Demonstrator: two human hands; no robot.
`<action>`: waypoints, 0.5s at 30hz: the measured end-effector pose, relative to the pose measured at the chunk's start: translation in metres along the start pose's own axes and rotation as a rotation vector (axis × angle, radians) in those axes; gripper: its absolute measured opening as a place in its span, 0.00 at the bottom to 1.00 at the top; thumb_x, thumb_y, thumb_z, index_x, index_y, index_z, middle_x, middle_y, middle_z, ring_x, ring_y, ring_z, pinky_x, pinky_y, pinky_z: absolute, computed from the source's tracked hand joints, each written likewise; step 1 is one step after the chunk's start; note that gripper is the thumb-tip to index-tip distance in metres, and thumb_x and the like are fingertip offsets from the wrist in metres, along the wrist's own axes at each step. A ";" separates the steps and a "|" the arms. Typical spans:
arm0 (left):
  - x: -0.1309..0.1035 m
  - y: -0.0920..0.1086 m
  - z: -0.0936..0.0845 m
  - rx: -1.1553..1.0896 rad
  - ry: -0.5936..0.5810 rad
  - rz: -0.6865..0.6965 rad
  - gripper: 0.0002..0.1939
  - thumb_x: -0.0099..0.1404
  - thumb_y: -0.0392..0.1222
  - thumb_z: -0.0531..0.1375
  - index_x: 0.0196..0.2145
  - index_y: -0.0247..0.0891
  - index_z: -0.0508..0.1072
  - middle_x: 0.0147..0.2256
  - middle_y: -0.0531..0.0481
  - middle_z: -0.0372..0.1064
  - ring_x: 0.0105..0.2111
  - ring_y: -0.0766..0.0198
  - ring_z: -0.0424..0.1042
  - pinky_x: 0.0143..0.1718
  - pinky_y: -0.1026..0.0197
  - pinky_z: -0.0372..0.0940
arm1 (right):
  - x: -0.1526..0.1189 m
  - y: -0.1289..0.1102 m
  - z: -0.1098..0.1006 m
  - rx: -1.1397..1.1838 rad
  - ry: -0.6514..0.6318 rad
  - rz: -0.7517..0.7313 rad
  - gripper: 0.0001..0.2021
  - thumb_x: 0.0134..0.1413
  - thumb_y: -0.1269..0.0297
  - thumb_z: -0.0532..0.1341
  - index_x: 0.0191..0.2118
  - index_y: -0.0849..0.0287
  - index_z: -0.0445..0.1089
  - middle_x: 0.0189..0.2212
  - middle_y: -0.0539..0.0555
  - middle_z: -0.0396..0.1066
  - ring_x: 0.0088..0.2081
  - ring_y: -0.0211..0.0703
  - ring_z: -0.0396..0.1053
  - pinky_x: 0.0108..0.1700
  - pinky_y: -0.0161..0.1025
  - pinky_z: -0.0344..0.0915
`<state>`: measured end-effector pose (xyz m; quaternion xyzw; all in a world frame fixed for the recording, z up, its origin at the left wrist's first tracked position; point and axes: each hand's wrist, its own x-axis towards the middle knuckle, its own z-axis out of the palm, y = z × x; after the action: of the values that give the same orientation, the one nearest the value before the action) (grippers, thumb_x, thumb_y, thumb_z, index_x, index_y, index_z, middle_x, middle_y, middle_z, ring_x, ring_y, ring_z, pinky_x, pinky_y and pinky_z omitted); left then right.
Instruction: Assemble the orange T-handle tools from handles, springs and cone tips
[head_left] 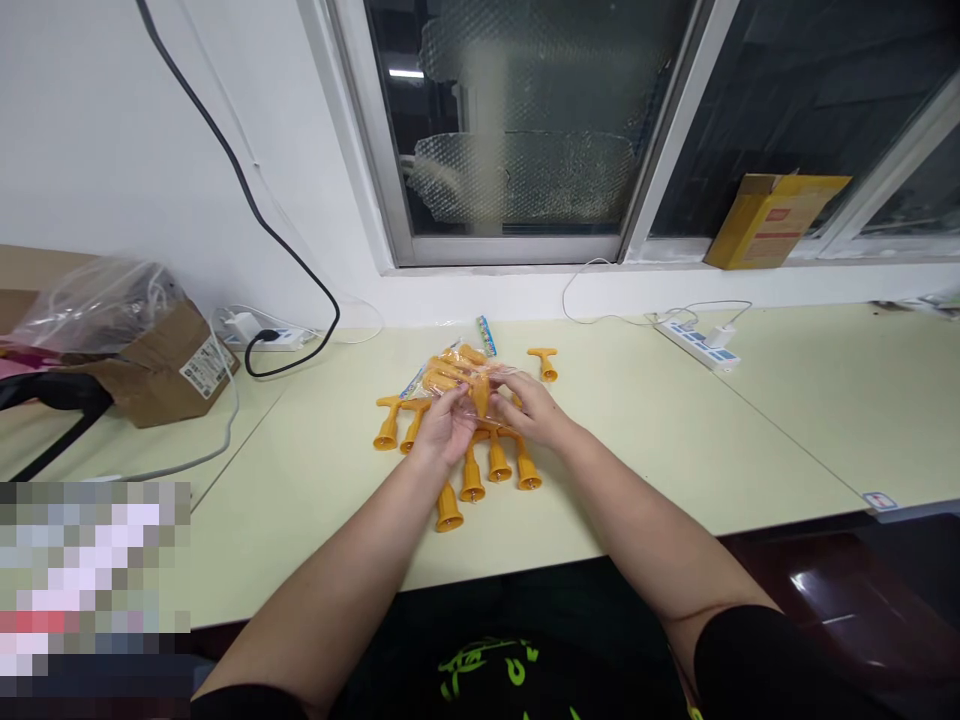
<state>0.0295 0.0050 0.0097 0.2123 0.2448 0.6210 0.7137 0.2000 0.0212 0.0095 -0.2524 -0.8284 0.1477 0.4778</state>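
Several orange T-handled plastic pieces with bell-shaped ends lie on the pale yellow table; one piece is nearest the front edge, another lies beyond my right hand. Between my hands is a clear plastic bag with orange pieces inside. My left hand has its fingers closed on the bag's near side. On the bag's right side, my right hand grips the plastic with bent fingers. An orange piece shows between my fingertips; whether it is inside the bag is unclear.
At the left stand an open cardboard box holding plastic wrap and a power strip with a black cable. Another power strip lies at the back right. A yellow box leans on the window sill.
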 end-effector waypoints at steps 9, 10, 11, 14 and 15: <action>-0.008 0.008 0.003 -0.048 -0.071 -0.106 0.14 0.71 0.42 0.58 0.49 0.33 0.76 0.39 0.41 0.81 0.40 0.54 0.82 0.41 0.54 0.77 | 0.000 -0.011 -0.009 0.086 -0.024 0.028 0.16 0.62 0.57 0.64 0.55 0.50 0.75 0.56 0.60 0.68 0.61 0.55 0.66 0.64 0.57 0.64; -0.007 0.008 0.002 -0.059 -0.062 -0.118 0.15 0.72 0.45 0.57 0.50 0.33 0.75 0.40 0.40 0.81 0.40 0.54 0.82 0.41 0.55 0.77 | -0.001 -0.013 -0.009 0.104 -0.023 0.044 0.15 0.63 0.57 0.63 0.53 0.50 0.75 0.55 0.60 0.70 0.60 0.55 0.67 0.64 0.58 0.64; -0.007 0.009 0.002 -0.072 -0.048 -0.125 0.17 0.73 0.47 0.56 0.51 0.33 0.75 0.41 0.39 0.80 0.41 0.54 0.81 0.42 0.55 0.77 | -0.001 -0.015 -0.010 0.112 -0.007 0.064 0.13 0.64 0.58 0.62 0.51 0.50 0.76 0.53 0.60 0.71 0.58 0.54 0.68 0.63 0.58 0.65; -0.005 0.015 0.001 -0.107 -0.007 -0.104 0.21 0.74 0.50 0.54 0.55 0.33 0.72 0.48 0.36 0.78 0.50 0.50 0.79 0.46 0.54 0.77 | -0.004 -0.012 -0.020 0.058 0.186 0.135 0.09 0.65 0.59 0.59 0.44 0.51 0.76 0.44 0.59 0.75 0.50 0.53 0.72 0.59 0.56 0.67; -0.005 0.017 0.001 -0.114 0.004 -0.085 0.22 0.74 0.51 0.54 0.57 0.34 0.71 0.51 0.35 0.77 0.53 0.48 0.78 0.46 0.53 0.77 | -0.005 -0.008 -0.025 0.020 0.280 0.164 0.09 0.65 0.60 0.58 0.42 0.51 0.76 0.41 0.58 0.74 0.48 0.53 0.72 0.58 0.56 0.68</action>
<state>0.0166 0.0024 0.0213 0.1595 0.2191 0.6034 0.7500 0.2214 0.0122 0.0222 -0.3323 -0.7287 0.1578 0.5776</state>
